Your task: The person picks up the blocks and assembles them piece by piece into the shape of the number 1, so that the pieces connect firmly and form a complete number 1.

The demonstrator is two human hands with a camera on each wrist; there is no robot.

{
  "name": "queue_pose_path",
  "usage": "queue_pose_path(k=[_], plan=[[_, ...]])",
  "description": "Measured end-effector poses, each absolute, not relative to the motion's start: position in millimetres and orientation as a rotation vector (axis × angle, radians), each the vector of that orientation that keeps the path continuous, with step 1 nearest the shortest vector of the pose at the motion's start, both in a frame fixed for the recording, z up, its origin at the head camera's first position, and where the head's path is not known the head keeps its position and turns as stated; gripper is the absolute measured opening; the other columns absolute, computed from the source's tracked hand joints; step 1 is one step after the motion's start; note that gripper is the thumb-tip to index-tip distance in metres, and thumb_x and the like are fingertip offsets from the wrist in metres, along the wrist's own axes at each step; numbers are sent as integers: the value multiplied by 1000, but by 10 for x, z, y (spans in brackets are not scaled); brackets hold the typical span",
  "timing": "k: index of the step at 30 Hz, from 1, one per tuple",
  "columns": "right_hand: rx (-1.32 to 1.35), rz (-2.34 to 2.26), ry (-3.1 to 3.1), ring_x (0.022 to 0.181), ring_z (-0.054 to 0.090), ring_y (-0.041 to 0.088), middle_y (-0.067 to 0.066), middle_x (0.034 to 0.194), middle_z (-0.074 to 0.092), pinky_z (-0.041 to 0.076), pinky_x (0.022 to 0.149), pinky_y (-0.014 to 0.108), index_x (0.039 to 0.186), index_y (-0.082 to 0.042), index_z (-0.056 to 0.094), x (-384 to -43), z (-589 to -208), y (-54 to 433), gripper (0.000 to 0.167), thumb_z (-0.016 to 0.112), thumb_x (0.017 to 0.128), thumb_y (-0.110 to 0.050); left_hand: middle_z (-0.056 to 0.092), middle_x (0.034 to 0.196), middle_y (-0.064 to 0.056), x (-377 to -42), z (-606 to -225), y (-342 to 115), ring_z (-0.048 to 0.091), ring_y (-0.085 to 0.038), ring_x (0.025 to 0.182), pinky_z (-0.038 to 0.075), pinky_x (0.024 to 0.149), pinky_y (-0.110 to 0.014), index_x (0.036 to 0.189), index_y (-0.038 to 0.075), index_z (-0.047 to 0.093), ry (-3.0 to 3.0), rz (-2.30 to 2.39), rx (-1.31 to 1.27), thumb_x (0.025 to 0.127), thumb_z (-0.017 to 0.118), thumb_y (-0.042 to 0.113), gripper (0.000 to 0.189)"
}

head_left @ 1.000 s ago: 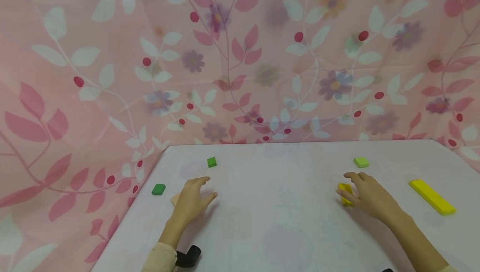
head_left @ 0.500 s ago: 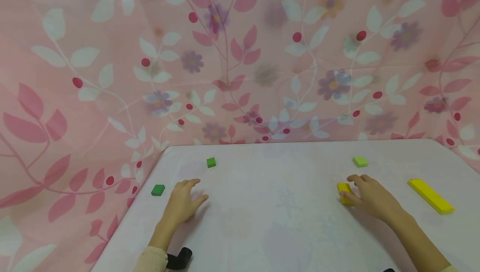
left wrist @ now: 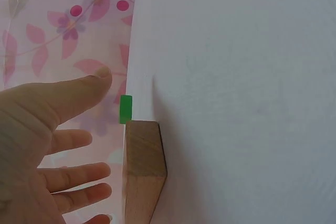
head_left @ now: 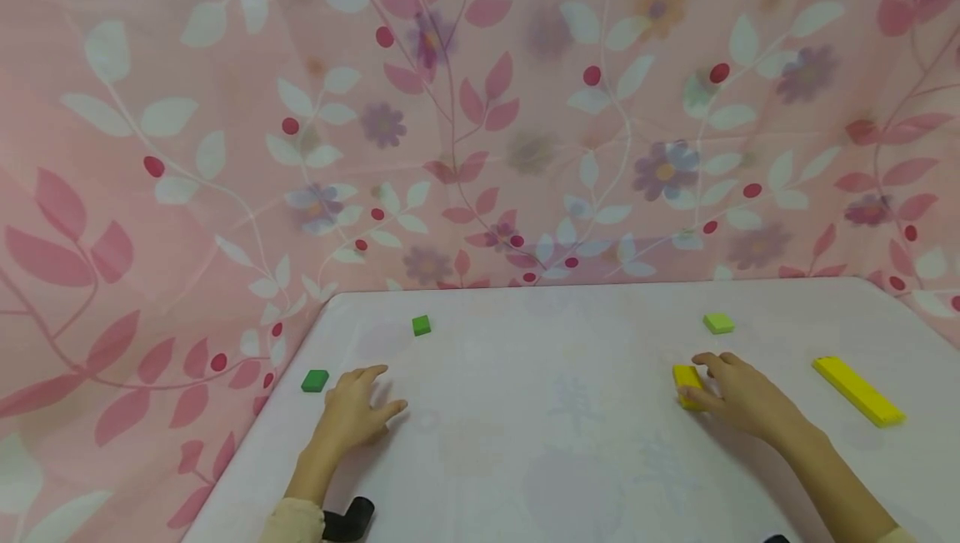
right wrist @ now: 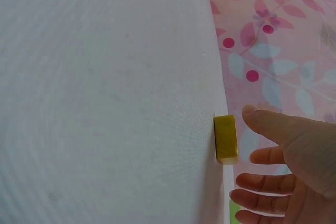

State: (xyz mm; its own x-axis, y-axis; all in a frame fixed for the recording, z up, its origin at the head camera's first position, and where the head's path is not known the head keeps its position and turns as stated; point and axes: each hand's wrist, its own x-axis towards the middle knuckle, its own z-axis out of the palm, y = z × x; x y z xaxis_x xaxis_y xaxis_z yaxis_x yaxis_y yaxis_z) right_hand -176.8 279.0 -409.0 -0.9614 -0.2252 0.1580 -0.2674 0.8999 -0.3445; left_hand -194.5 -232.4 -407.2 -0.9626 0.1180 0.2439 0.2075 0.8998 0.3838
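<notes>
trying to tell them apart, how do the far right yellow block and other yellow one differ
The far-right yellow block is long; the other yellow block is much shorter. The far-right one shows whole in the head view; the other is partly covered by the right grip. Both are on the white table.

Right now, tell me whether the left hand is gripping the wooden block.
No, the left wrist view shows a gap between the left hand and the wooden block.

Pink cloth (head_left: 480, 118) printed with leaves, flowers and red dots, behind a white tabletop (head_left: 510, 360)
</notes>
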Motion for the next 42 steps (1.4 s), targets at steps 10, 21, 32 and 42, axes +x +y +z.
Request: queue_pose_path(k=[10, 21, 32, 42], plan=[[414, 536, -2981, 74, 57, 23, 16, 88, 60, 51, 66, 45, 112, 11, 58, -1814, -4119, 2773, 61, 70, 82, -41, 55, 120, -25, -1897, -4080, -2391, 43, -47, 116, 33, 84, -62, 122, 3, 59, -2917, -578, -233, 71, 80, 37, 64], [412, 528, -3025, 70, 48, 18, 10, 82, 55, 48, 64, 36, 110, 14, 58, -1845, -4098, 2722, 60, 72, 79, -36, 48, 125, -28, -1847, -4077, -2453, 40, -49, 116, 35, 80, -63, 126, 6, 56, -3009, -540, -187, 68, 80, 43, 73], [388, 589, -3099, 74, 53, 20, 12, 87, 58, 50, 68, 42, 116, 12, 55, -1851, -4074, 2807, 61, 73, 80, -33, 49, 124, -33, -1787, -4114, -2537, 44, -47, 115, 38, 78, -64, 129, -12, 45, -3038, -506, -175, 68, 77, 48, 91], [486, 709, -3180, 74, 46, 17, 8, 92, 56, 44, 64, 31, 128, 3, 51, -1921, -4030, 2933, 71, 80, 72, -31, 45, 129, -35, -1749, -4132, -2569, 42, -47, 119, 36, 82, -63, 130, -19, 38, -3052, -498, -155, 69, 76, 52, 101]])
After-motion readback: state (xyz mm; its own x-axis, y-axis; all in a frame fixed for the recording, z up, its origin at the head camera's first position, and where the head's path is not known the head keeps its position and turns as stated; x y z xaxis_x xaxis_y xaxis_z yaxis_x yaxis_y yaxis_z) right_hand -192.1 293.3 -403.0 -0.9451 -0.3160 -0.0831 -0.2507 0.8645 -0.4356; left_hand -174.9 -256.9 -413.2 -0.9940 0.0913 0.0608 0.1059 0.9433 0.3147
